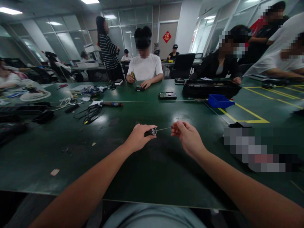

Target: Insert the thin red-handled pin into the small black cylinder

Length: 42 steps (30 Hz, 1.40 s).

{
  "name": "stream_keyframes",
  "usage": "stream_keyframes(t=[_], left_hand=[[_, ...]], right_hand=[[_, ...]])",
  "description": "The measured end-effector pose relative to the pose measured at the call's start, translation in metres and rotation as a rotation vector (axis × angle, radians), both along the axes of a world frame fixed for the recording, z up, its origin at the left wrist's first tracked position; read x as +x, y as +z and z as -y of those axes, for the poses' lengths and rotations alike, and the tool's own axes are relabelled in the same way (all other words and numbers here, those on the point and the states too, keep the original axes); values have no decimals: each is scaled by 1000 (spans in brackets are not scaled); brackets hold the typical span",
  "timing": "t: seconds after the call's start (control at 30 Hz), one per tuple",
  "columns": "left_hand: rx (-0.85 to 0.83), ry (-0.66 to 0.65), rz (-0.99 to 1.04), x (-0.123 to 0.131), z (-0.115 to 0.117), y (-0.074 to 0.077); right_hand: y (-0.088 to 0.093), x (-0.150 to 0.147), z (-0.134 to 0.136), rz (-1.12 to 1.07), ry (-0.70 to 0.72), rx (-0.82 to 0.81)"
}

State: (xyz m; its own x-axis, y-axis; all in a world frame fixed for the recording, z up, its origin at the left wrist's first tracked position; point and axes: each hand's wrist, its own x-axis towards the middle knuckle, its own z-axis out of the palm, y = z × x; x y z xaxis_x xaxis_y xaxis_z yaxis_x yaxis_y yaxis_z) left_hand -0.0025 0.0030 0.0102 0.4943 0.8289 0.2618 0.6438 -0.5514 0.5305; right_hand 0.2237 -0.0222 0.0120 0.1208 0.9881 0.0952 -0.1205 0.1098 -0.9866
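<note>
My left hand (140,136) is closed around a short dark cylinder (154,131), whose round silvery end faces right and toward me. Its kind is not clear. A thin metal rod (163,129) runs from that end to my right hand (186,136). The fingers of my right hand are pinched on the rod's small dark end, and the rod's full shape is hidden there. Its other tip meets the cylinder's face, though whether it goes inside I cannot tell. Both hands are above the green table (147,174).
Black cables (89,114) and a pen-like tool (111,104) lie at left. Ahead are a hard drive (167,95), a blue bin (219,101) and a long black casing (211,88). A person in white (144,68) works opposite. A blurred-out item (251,152) lies at right.
</note>
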Motion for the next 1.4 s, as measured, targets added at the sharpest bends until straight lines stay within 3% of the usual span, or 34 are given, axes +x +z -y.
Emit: stream_keyframes(t=[0.33, 0.53, 0.63, 0.8, 1.17, 1.4], left_hand=[[3, -16, -56, 1, 2, -2], [16, -21, -114, 1, 2, -3], [25, 10, -130, 0, 0, -5], [-11, 25, -96, 0, 0, -3], [-3, -17, 3, -1, 2, -4], [-13, -33, 0, -1, 4, -4]], right_hand=[[13, -1, 16, 507, -34, 215], [21, -2, 24, 821, 71, 375], [24, -2, 26, 900, 44, 417], [22, -2, 24, 778, -13, 348], [11, -1, 14, 433, 13, 191], [14, -1, 15, 463, -12, 170]])
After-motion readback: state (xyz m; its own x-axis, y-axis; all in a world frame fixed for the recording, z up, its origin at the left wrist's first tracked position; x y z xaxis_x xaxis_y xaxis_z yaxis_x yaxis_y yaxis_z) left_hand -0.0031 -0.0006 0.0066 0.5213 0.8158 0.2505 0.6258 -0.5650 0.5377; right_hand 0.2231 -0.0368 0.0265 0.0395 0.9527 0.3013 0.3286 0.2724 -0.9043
